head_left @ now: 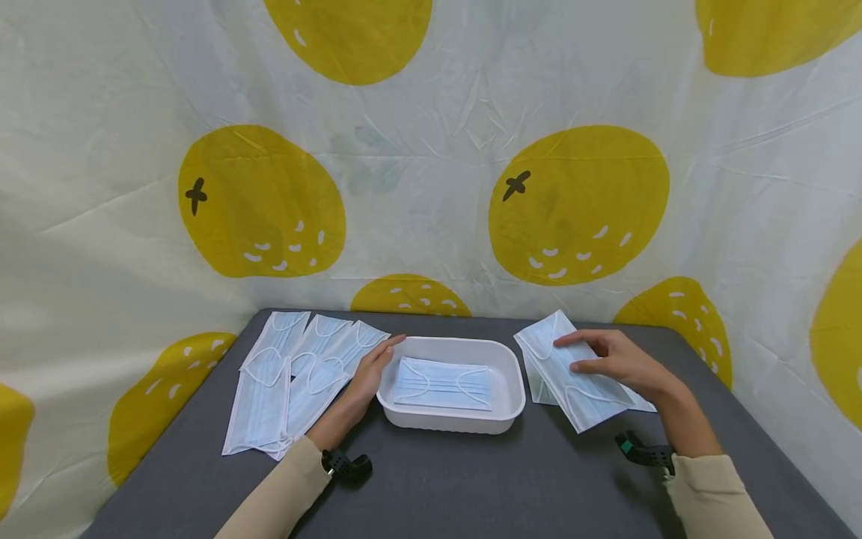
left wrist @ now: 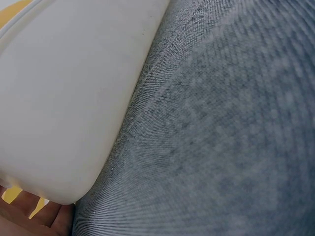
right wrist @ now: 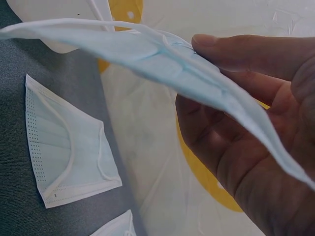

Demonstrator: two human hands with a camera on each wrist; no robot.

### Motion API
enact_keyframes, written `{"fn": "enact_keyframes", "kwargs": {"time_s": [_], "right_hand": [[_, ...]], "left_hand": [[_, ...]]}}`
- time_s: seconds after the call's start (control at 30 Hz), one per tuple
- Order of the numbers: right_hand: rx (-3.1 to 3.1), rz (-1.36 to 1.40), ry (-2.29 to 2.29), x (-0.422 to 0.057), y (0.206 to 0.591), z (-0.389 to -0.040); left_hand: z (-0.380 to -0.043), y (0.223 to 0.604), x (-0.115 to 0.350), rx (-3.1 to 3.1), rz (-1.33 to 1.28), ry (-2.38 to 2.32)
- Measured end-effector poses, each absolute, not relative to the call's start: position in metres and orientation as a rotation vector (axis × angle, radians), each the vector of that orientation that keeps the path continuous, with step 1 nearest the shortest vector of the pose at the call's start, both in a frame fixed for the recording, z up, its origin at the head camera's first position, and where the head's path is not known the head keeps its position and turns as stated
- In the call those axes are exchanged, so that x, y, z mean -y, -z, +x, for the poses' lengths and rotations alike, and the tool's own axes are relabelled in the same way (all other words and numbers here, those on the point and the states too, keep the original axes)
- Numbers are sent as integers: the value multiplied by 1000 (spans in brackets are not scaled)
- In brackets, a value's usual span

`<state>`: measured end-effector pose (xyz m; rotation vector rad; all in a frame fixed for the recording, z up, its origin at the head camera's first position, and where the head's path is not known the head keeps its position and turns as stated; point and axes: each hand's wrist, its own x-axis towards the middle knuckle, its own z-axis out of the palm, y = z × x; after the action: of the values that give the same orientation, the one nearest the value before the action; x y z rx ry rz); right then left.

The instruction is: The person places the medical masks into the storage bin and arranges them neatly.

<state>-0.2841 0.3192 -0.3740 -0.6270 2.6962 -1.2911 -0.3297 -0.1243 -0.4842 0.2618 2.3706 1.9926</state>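
Observation:
A white plastic tray (head_left: 450, 423) stands mid-table with a light blue face mask (head_left: 442, 383) lying flat inside. My left hand (head_left: 369, 373) touches the tray's left end with its fingers extended; the left wrist view has those fingers (left wrist: 44, 212) against the tray's corner. To the right, a second face mask (head_left: 555, 352) is pinched between thumb and fingers of my right hand (head_left: 622, 363), raised off the table and tilted. In the right wrist view this mask (right wrist: 147, 59) appears nearly edge-on. Beneath it, another mask (right wrist: 69, 147) lies on the table.
Several overlapping masks (head_left: 259, 408) with white ear loops are spread on the table left of the tray, beside my left forearm. The dark grey table (head_left: 465, 486) ends at a pale curtain (head_left: 417, 195) printed with yellow fruit.

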Motion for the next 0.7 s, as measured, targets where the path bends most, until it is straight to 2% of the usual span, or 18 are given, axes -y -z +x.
{"fn": "enact_keyframes", "kwargs": {"time_s": [0.7], "right_hand": [[-2736, -614, 1245, -309, 372, -285]], "left_hand": [[-331, 484, 123, -2372, 253, -2012]]}}
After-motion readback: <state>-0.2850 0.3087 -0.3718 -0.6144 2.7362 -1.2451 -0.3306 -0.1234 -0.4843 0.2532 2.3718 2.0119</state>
